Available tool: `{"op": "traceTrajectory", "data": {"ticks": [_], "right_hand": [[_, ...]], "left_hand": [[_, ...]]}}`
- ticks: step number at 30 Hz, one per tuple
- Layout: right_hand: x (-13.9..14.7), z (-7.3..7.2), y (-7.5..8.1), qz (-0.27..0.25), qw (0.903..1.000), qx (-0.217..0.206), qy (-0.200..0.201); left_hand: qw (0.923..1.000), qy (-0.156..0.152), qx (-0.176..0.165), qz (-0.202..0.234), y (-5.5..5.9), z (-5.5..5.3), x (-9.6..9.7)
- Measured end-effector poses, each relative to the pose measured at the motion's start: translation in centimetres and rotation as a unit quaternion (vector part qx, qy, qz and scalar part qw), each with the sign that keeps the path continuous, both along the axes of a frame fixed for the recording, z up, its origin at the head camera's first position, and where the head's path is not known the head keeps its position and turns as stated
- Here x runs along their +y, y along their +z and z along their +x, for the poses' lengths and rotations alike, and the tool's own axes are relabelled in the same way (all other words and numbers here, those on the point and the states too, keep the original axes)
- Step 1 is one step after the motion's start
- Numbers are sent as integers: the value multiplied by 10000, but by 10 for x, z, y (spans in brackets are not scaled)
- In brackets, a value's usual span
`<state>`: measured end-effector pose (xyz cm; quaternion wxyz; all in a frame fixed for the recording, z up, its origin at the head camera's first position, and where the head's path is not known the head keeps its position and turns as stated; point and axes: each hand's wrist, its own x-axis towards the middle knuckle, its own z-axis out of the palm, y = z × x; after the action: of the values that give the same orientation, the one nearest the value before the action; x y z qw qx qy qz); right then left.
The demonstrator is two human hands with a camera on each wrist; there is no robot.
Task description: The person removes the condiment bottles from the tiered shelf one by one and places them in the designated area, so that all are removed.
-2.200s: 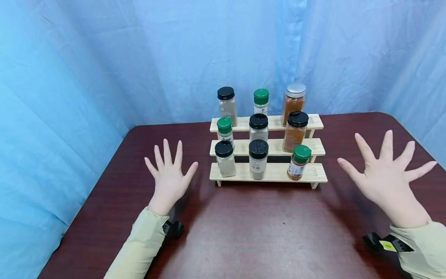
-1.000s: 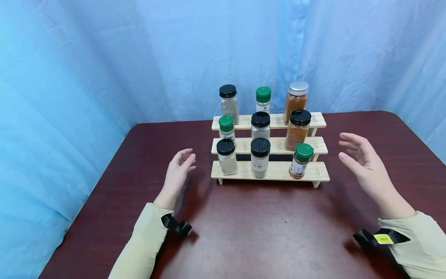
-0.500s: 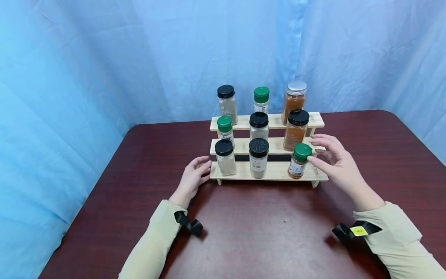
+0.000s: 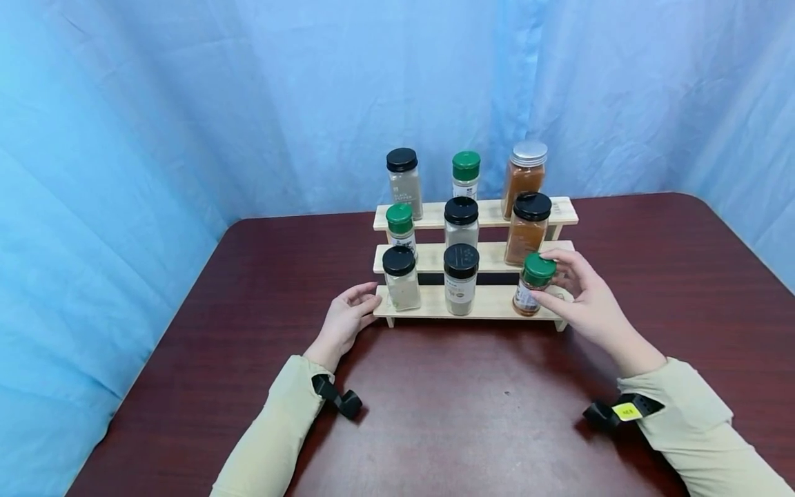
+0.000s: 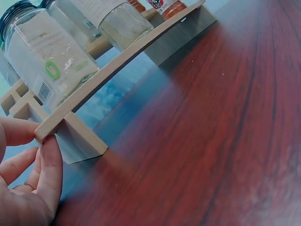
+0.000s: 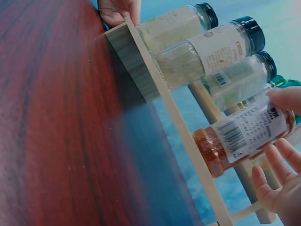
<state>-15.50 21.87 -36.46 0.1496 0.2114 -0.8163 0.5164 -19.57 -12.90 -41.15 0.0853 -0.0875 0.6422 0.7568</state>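
A three-tier wooden spice rack (image 4: 491,312) stands on the table, holding several spice jars. At the left end of its lowest shelf, my left hand (image 4: 344,319) pinches the board's corner between thumb and fingers; the left wrist view shows this thumb (image 5: 49,165) under the edge. My right hand (image 4: 586,300) grips the green-capped spice jar (image 4: 528,299) at the right of the lowest shelf, thumb across its label and a finger by the cap. Reddish contents and a barcode label show on this jar (image 6: 235,139) in the right wrist view. It remains upright on the shelf.
Two black-capped jars, one on the left (image 4: 404,288) and one in the middle (image 4: 459,293), share the lowest shelf. Taller jars, including a silver-lidded jar (image 4: 524,179), stand behind. Blue curtains (image 4: 310,103) enclose the dark red table (image 4: 459,414).
Both hands, spread wide at first, have come inward to the rack. The left has taken hold of the lowest shelf's end; the right has closed around the green-capped jar.
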Motion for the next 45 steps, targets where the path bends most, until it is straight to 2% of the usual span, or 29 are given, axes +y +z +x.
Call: {"op": "traceTrajectory", "data": {"ticks": [10, 28, 37, 45], "right_hand": [[-4, 2, -5, 113, 9998, -162, -31], [0, 2, -2, 214, 9992, -99, -331], [12, 1, 6, -100, 9982, -10, -596], [36, 1, 14, -128, 9957, 44, -921]], "left_hand": [[9994, -286, 27, -175, -6, -2, -5], [9994, -337, -4, -86, -3, -2, -6], [9994, -313, -10, -123, -3, -1, -7], [9995, -296, -4, -132, -4, -1, -5]]}}
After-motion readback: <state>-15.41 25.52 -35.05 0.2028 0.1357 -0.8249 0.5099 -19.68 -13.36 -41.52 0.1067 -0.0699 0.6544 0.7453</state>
